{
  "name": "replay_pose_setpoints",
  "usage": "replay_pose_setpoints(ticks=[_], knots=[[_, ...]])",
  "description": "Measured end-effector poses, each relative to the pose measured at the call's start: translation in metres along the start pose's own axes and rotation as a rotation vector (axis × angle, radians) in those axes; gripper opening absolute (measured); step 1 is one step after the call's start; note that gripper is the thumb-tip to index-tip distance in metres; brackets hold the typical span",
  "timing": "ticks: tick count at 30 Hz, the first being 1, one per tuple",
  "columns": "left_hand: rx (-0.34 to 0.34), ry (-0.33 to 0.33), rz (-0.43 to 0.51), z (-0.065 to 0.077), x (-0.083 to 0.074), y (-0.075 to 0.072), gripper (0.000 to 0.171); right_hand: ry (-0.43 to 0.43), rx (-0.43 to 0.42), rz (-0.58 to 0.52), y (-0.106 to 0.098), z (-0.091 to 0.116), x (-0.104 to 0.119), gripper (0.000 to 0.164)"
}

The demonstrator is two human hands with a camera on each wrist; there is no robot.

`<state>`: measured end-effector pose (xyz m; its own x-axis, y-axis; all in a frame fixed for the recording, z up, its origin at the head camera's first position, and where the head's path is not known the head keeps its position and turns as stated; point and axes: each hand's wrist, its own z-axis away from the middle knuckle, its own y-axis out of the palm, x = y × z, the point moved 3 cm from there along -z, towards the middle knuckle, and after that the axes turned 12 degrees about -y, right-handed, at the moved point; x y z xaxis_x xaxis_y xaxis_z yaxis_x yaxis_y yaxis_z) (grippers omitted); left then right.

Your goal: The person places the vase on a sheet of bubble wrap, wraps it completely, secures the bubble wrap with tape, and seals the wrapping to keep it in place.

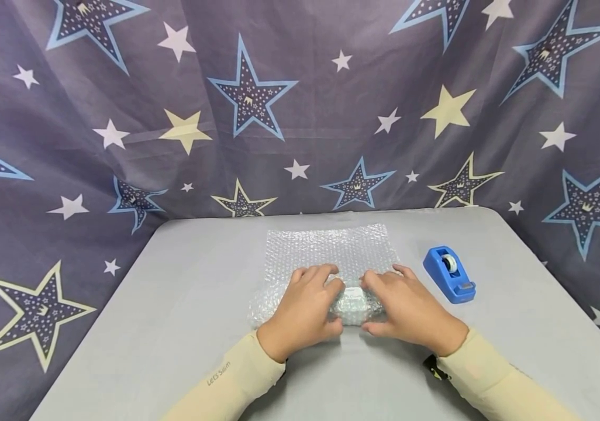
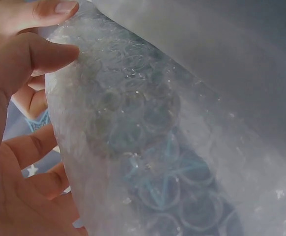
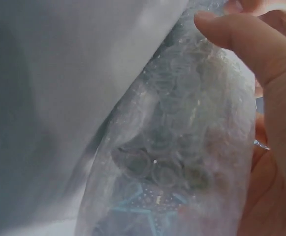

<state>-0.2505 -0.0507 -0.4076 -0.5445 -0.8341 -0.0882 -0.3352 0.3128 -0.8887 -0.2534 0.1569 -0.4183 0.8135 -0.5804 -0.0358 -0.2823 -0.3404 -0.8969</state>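
Observation:
A sheet of bubble wrap (image 1: 326, 247) lies on the table, its near end rolled around a pale object whose kind I cannot tell through the layers. Between the hands, the middle of the roll (image 1: 352, 305) shows. My left hand (image 1: 306, 309) grips the roll's left part, thumb at the near side and fingers over the far side. On the right part, my right hand (image 1: 410, 305) holds it in the same way. Both wrist views show the clear bubbles (image 2: 128, 123) close up, with the thumb (image 3: 226, 29) against the wrap in the right one.
To the right of the wrap stands a blue tape dispenser (image 1: 448, 275) with a roll of tape in it. The grey-covered table (image 1: 173, 327) meets a star-patterned curtain (image 1: 305, 105) at its back and sides.

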Motion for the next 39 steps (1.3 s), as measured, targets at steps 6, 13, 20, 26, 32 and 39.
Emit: replay_pose_setpoints(ticks=[6,13,20,26,32,39], knots=[[-0.013,0.021,-0.028,-0.0003,-0.0033,0.0004,0.045,0.012,-0.014,0.039,0.0015,-0.0005,0.0015,0.072],[-0.044,0.034,-0.096,0.0016,-0.0032,-0.0008,0.046,0.01,-0.018,0.064,0.0019,-0.0042,0.0055,0.071],[-0.056,0.046,-0.13,0.0026,-0.0061,-0.0015,0.051,0.029,0.004,0.067,0.0033,-0.0033,0.006,0.07],[-0.057,0.04,-0.162,0.0031,-0.0065,0.0016,0.061,0.028,0.001,0.047,0.0051,-0.0038,0.0049,0.068],[-0.061,0.032,-0.185,-0.0017,-0.0077,0.0025,0.061,0.029,-0.004,0.029,0.0045,-0.008,0.0008,0.067],[-0.048,0.036,-0.211,-0.0047,-0.0091,0.0036,0.06,0.045,0.011,-0.008,0.0046,-0.0086,-0.001,0.067]])
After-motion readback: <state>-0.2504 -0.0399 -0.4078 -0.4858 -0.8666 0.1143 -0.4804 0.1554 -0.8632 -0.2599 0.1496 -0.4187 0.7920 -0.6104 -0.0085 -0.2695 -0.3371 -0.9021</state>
